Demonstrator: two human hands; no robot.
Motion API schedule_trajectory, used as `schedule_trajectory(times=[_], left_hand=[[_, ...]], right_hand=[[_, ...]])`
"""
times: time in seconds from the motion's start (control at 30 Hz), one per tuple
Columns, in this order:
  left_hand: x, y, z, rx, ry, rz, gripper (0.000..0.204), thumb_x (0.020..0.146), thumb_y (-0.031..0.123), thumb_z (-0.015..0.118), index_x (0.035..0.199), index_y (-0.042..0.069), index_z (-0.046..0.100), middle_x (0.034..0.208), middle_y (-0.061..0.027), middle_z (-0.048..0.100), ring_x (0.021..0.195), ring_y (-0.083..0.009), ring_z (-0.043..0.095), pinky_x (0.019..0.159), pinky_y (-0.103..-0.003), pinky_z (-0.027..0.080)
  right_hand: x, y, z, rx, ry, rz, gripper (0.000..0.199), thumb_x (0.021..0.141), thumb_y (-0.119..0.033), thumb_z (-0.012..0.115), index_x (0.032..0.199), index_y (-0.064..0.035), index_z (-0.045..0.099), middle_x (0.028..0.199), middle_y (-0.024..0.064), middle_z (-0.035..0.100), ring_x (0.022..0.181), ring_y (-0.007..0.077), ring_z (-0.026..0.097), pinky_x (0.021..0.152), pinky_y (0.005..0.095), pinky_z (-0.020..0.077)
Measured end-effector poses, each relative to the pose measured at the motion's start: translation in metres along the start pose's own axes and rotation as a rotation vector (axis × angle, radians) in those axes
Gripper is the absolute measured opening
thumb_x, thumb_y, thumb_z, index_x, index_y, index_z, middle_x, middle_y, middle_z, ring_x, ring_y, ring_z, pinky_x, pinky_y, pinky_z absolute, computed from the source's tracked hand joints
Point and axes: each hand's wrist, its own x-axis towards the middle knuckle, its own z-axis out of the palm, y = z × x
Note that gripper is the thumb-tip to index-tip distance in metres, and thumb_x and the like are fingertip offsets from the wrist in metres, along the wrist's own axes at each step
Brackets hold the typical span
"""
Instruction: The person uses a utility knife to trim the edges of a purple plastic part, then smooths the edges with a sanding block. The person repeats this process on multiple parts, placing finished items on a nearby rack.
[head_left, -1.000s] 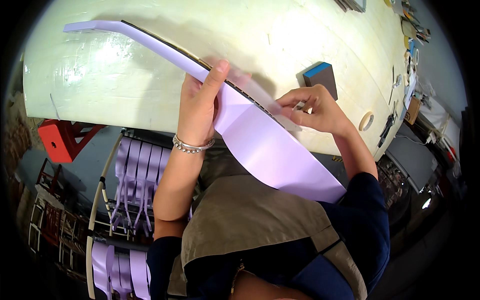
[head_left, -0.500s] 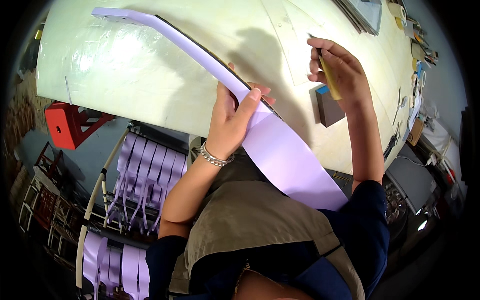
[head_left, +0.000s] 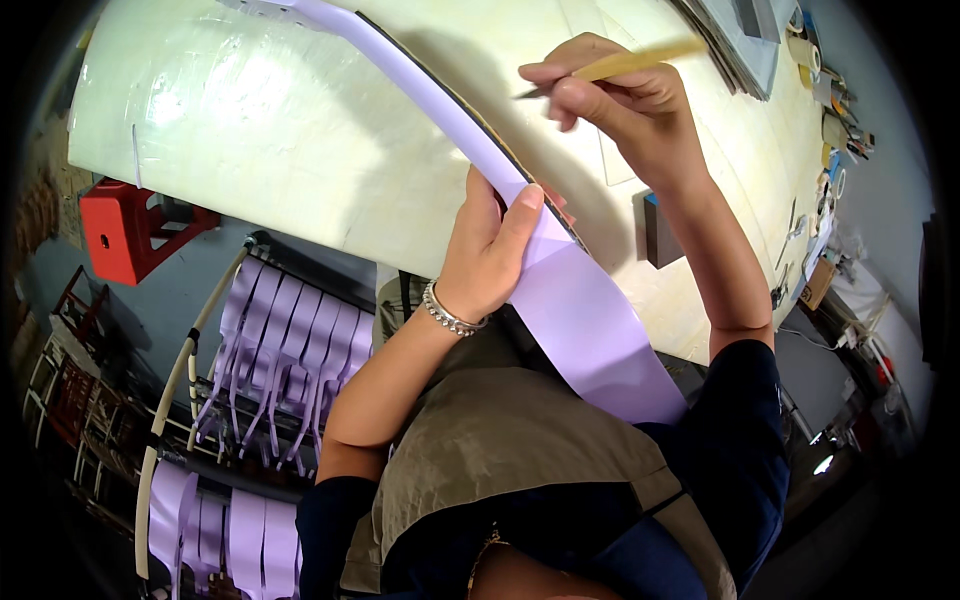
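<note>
My left hand (head_left: 492, 240) grips a lilac ukulele (head_left: 590, 310) where its neck meets the body, thumb on the lilac side and fingers behind. The instrument lies slantwise: its headstock, with small holes, is cut off by the upper edge at far left, and its body rests against my apron. A dark fingerboard edge runs along the neck's right side. My right hand (head_left: 630, 110), raised over the table, pinches a yellow-handled tool (head_left: 640, 62) with a dark pointed tip. That tip points left toward the neck, apart from it; blur hides the tool's exact kind.
Below my right forearm a grey block with a blue top (head_left: 660, 235) sits on the pale table (head_left: 300, 180). A red stool (head_left: 125, 230) stands left of the table. Several lilac instruments hang on a rack (head_left: 190, 350) at lower left. Stacked sheets (head_left: 735, 45) lie far right.
My right hand has moved left toward the neck and turned the tool, so its tip points left. My left hand and the ukulele have shifted slightly right in view.
</note>
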Motion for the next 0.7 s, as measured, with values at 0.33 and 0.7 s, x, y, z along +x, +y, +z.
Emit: schedule_trajectory(times=[0.33,0.7], left_hand=[[0.000,-0.005,-0.007,0.010,-0.030,0.023,0.068,0.096,0.025,0.040,0.140,-0.004,-0.001,0.096,-0.0165,0.054,0.086,-0.0256,0.061,0.079,-0.036,0.048],[-0.001,-0.012,-0.010,0.171,-0.040,0.131,0.061,0.096,0.021,0.037,0.141,-0.002,0.003,0.094,-0.0165,0.056,0.084,-0.0244,0.061,0.079,-0.036,0.047]], right_hand=[[0.053,-0.001,0.020,-0.234,-0.129,-0.180,0.005,0.077,-0.003,0.068,0.081,-0.0031,0.070,0.080,0.0014,0.067,0.071,0.0097,0.059,0.063,0.0236,0.0474],[0.105,0.001,0.039,-0.139,-0.052,-0.003,0.006,0.079,-0.002,0.068,0.084,0.0004,0.069,0.082,0.0071,0.068,0.073,0.0100,0.061,0.065,0.0234,0.0496]])
